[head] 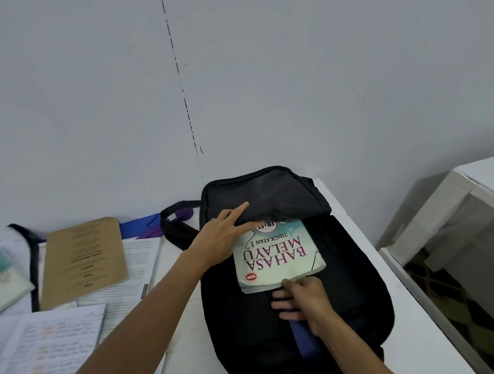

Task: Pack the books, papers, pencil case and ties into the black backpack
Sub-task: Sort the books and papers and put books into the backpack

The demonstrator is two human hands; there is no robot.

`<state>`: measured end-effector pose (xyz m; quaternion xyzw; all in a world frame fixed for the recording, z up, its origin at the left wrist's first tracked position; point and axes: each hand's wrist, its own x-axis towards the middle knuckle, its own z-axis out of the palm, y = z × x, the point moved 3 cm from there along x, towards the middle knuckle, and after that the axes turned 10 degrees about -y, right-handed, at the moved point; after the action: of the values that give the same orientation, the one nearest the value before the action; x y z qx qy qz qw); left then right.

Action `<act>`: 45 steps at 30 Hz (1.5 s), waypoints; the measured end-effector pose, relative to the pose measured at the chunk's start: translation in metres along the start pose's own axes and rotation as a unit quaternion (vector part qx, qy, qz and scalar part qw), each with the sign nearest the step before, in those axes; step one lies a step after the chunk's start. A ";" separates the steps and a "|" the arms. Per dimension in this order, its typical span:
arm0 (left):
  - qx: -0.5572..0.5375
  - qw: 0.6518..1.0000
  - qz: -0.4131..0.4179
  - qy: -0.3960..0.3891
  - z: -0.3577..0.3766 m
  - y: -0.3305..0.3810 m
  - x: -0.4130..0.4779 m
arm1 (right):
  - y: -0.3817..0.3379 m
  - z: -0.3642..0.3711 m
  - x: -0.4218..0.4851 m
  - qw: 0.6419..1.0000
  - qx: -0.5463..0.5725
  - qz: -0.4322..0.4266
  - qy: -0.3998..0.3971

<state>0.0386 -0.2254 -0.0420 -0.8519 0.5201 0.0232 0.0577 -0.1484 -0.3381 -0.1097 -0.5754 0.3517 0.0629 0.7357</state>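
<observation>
- the bahasa melayu textbook (276, 257) lies cover up on the open black backpack (358, 281), with its title upside down to the wearer. its far end is just tucked under the top flap (269, 197) and its near end sticks out of the opening.
- its long axis runs away from the person, roughly in line with the bag's length, so the way in is straight ahead under the flap.
- the right hand (302, 302) is at the book's near edge. its thumb is on the cover and its fingers are curled beneath, pinching that edge. the book lies directly beyond this grip, so a forward push looks like the move called for.
- the left hand (220, 237) reaches across from the left and holds the flap's edge between thumb and fingers, lifting the mouth open over the book's far corner.
- the right hand is nearer to the free end of the book. the left is nearer to the opening.
- a blue strip (304, 339) shows under the right wrist; what it is, i cannot tell.
- on the white table (422, 335), left of the bag, a brown booklet (82, 260) and loose papers (47, 352) wait. blue and purple ties (144, 223) lie by the wall.
</observation>
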 end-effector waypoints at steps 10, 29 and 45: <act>-0.028 0.999 0.017 0.006 0.015 0.003 -0.012 | -0.007 0.005 0.004 0.998 -0.056 0.013 0.016; -0.126 0.986 -0.054 0.090 0.047 -0.043 -0.121 | 0.012 0.016 -0.020 0.987 -0.060 -0.079 0.123; -0.208 0.915 -0.307 0.158 0.090 -0.206 -0.403 | -0.007 0.315 -0.049 0.939 -0.219 -0.256 -0.073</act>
<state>0.0391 0.2353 -0.0761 -0.9550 0.2183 -0.0233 -0.1995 -0.0412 -0.0444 -0.0468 -0.7868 0.1155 -0.0097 0.6062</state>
